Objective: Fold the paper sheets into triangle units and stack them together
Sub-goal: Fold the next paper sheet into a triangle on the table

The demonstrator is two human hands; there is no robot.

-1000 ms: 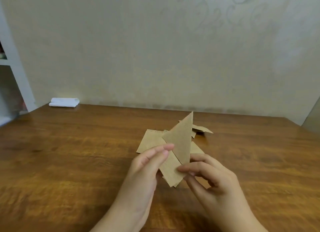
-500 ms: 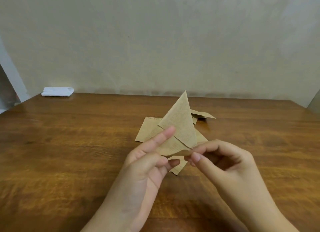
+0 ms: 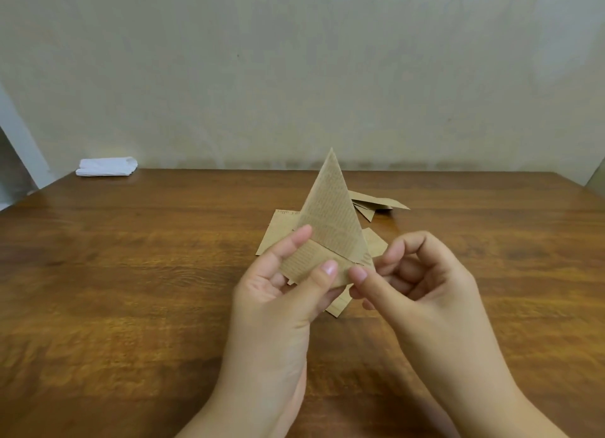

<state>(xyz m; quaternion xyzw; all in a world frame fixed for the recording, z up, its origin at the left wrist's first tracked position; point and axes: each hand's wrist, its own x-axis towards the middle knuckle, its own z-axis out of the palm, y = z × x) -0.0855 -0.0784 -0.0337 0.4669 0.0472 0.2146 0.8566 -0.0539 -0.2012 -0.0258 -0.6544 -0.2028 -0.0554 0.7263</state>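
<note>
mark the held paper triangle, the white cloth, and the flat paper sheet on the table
paper triangle (image 3: 330, 208), head view, printed upper face.
white cloth (image 3: 106, 167), head view, its middle.
flat paper sheet (image 3: 278, 231), head view, exposed left part.

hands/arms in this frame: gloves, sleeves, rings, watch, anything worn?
Nothing worn that shows. The left hand and right hand are bare: no gloves and no rings on the visible fingers. Nails are short and unpainted. Both wrists and forearms are bare to the bottom edge of the frame, with no watch, band or sleeve in view.
</note>
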